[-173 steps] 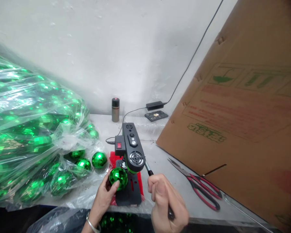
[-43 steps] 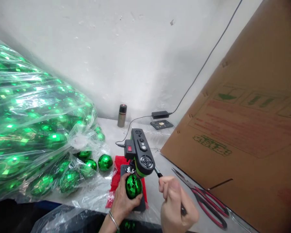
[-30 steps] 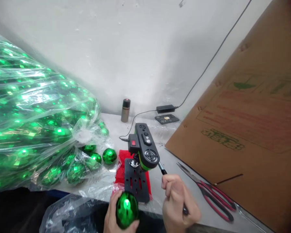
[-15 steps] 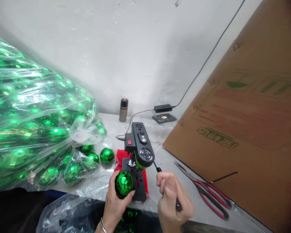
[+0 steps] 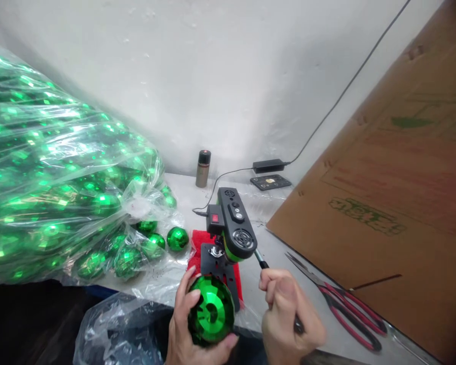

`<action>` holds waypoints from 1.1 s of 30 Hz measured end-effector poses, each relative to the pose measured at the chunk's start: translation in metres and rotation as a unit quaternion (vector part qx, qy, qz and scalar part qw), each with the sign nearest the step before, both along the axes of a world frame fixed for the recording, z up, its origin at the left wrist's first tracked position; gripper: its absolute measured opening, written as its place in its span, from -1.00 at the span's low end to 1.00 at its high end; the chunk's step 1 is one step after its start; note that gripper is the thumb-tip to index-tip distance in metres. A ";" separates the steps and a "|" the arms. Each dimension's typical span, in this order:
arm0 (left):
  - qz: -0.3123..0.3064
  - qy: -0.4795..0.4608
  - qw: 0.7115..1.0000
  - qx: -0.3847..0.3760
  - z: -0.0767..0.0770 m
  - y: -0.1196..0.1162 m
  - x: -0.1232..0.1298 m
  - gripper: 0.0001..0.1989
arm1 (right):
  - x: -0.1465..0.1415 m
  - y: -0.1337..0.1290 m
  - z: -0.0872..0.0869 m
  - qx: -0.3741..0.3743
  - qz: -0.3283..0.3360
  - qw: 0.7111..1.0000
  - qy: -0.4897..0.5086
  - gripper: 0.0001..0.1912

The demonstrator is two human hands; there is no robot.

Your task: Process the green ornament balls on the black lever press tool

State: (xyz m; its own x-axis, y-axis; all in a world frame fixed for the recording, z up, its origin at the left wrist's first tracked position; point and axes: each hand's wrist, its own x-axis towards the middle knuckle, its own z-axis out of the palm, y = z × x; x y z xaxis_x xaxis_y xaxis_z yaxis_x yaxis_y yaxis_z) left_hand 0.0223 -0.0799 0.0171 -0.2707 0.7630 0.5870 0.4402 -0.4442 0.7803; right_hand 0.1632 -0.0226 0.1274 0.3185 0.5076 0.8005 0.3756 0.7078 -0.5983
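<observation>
1. Two hands are working at the near edge of the counter (image 5: pixel 258 213). The left hand (image 5: pixel 186 329) is cupping a green faceted ball (image 5: pixel 212 314), its fingers (image 5: pixel 185 296) curled around the left side and the thumb wrapping under the lower right, so the ball is being grasped firmly.
2. The ball is sitting just in front of the black base plate (image 5: pixel 222 271) of the small bench drill (image 5: pixel 233 233), below the drill's head and at the counter's near edge, with its open hole facing the camera.
3. The right hand (image 5: pixel 289 314) is clenching the drill's lever handle (image 5: pixel 260 259); all fingers (image 5: pixel 275 284) are folded tight around the rod, which is running up to the machine's right side.
4. Compared with half a second ago, the ball is sitting lower and nearer the camera, now turned so its hole is showing, where before it was resting against the base plate beneath the spindle. The right hand is keeping the same grip on the lever.
5. Red-handled scissors (image 5: pixel 349 309) are lying on the counter to the right, near a leaning cardboard sheet (image 5: pixel 395 203). A clear bag of green balls (image 5: pixel 61 177) is filling the left side, with a loose green ball (image 5: pixel 177 238) beside it.
</observation>
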 end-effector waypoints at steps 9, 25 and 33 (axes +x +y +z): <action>0.001 0.001 0.995 -0.097 -0.009 -0.011 0.001 -0.68 | 0.001 0.002 -0.004 -0.008 -0.001 1.000 0.000 -0.59; 0.001 -0.083 0.975 -0.206 -0.020 -0.013 -0.004 -0.65 | 0.003 0.000 -0.010 -0.021 -0.005 1.000 -0.002 -0.61; 0.010 -0.051 0.977 -0.207 -0.023 -0.014 -0.005 -0.81 | 0.005 -0.004 -0.007 -0.038 -0.004 0.999 -0.014 -0.60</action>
